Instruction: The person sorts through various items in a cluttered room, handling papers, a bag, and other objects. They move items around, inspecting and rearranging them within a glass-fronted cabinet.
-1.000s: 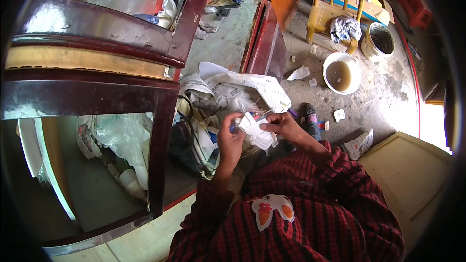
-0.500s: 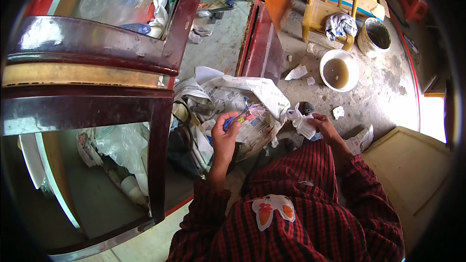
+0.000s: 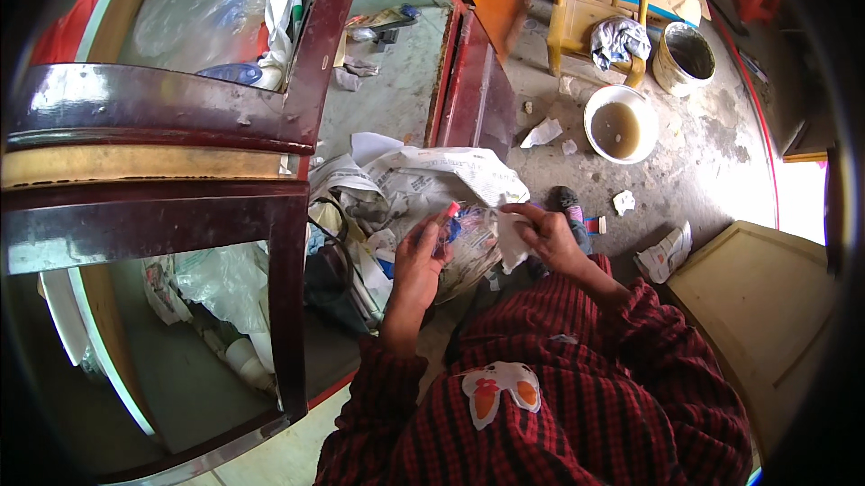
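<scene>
My left hand (image 3: 417,263) is closed around a small item with a red tip (image 3: 452,209) and blue parts; its exact kind is unclear. In my right hand (image 3: 551,238) a crumpled white tissue (image 3: 514,243) is pinched and hangs down, close beside what the left holds. Beneath and beyond both hands lies a heap of crumpled printed newspaper (image 3: 459,171), mixed with other scraps. A dark cord (image 3: 338,216) loops at the heap's left side.
A dark red cabinet (image 3: 162,207) with plastic bags fills the left. Its lower compartment (image 3: 387,99) holds small odds and ends. On the floor stand a white bowl of murky liquid (image 3: 590,121), a dirty bucket (image 3: 662,72) and a wooden chair (image 3: 577,27). A pale board (image 3: 757,297) lies right.
My right hand has moved left with the tissue, toward my left hand. The item in my left hand has turned, so its red tip points up and its thin strands no longer fan out.
</scene>
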### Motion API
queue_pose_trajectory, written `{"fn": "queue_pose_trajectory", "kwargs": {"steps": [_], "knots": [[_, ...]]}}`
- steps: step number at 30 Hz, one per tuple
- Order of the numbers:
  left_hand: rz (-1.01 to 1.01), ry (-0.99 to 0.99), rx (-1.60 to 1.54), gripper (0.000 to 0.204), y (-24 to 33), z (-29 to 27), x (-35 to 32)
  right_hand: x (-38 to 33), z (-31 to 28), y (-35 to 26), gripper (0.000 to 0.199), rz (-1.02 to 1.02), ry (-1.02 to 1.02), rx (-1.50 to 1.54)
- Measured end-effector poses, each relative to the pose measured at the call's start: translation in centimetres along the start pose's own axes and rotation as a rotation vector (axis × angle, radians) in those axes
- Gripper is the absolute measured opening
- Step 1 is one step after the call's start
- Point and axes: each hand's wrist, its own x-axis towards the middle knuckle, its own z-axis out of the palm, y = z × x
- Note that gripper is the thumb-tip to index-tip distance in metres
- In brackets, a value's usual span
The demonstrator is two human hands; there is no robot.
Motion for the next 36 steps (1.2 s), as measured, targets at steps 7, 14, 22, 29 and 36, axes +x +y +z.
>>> {"fn": "queue_pose_trajectory", "kwargs": {"steps": [7, 14, 22, 29, 36], "knots": [[-0.113, -0.073, 0.017, 0.025, -0.5, 1.0, -0.6, 1.4, 3.2, 0.4, 0.02, 0.059, -0.282, 0.28], [-0.04, -0.038, 0.161, 0.024, -1.2, 0.6, 0.4, 0.4, 0.3, 1.3, 0.026, 0.283, -0.265, 0.491], [-0.129, -0.149, 0.222, 0.026, -1.3, 2.9, 1.4, 1.5, 1.2, 0.8, 0.018, 0.199, -0.288, 0.63], [0.075, 0.023, 0.297, 0.025, 1.3, 1.3, 4.7, -1.1, -5.1, 5.3, 0.013, 0.156, -0.319, 0.135], [0.202, 0.142, 0.458, 0.017, 4.7, 1.2, 14.9, -5.0, -9.9, 8.9, 0.019, 0.507, -0.091, 0.247]]}}
